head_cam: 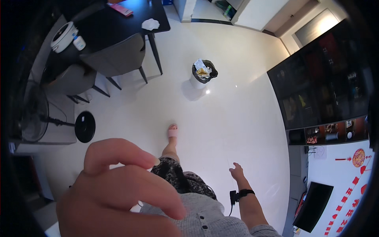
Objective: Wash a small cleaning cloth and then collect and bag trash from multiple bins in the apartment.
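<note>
My left hand (118, 189) looms large, close to the camera at the lower left. Its fingers are bent with gaps between them, and nothing shows in its grasp. Lower right, my right hand (237, 171) hangs beside my body, fingers loosely bent and apart, with nothing visible in it. A black strap with a small device (238, 195) circles that forearm, and a cable hangs from it. Ahead on the pale glossy floor (237, 118) stands a white trash bin (198, 83). Its black liner (212, 64) is filled with crumpled wrappers and paper.
A dark dining table (118, 23) and grey chairs (115, 57) stand at upper left, with a black-based pedestal fan (85, 126) below. A rice cooker (63, 37) and a pump bottle (79, 43) sit on the table. To the right is a glass-fronted cabinet (322, 77).
</note>
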Demonstrator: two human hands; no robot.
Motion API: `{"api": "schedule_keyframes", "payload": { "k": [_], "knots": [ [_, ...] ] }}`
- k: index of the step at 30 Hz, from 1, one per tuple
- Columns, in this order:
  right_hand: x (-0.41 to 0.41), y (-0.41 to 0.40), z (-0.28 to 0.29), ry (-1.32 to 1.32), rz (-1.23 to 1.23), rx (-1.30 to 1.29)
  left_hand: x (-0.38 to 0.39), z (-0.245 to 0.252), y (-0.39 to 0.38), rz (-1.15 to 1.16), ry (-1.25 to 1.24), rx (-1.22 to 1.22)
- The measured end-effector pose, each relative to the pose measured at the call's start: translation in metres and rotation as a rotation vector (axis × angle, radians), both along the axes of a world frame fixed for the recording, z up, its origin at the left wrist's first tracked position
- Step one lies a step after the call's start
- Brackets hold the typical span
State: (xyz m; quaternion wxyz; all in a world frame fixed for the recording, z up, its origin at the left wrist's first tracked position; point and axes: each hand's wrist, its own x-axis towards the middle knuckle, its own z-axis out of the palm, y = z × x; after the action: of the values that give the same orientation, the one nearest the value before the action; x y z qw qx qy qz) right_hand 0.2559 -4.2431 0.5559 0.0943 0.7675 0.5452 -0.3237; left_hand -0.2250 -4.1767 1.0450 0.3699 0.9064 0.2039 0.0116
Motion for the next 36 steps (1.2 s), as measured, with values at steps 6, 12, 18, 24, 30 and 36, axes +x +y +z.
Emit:
{"api": "schedule_keyframes", "payload": {
  "k": [6, 12, 18, 24, 30, 36],
  "knots": [
    [0.074, 0.033, -0.003, -0.025, -0.192, -0.137, 0.020, -0.107, 0.124, 0.975, -0.753, 0.084],
    [0.123, 0.144, 0.006, 0.223, -0.660, -0.246, -0.005, -0.245, 0.247, 1.313, -0.174, -0.218],
    [0.173, 0.342, -0.056, 0.316, -0.251, -0.104, 0.043, -0.347, 0.322, 1.532, -0.011, -0.427],
    [0.169, 0.581, -0.049, 0.392, 0.061, -0.016, 0.130, -0.397, 0.351, 1.605, 0.116, -0.625],
    [0.146, 0.694, -0.044, 0.380, 0.145, -0.100, 0.183, -0.415, 0.396, 1.721, -0.008, -0.716],
    [0.052, 0.732, -0.044, 0.440, -0.175, -0.346, 0.186, -0.521, 0.422, 1.970, -0.514, -1.023]
  ]
}}
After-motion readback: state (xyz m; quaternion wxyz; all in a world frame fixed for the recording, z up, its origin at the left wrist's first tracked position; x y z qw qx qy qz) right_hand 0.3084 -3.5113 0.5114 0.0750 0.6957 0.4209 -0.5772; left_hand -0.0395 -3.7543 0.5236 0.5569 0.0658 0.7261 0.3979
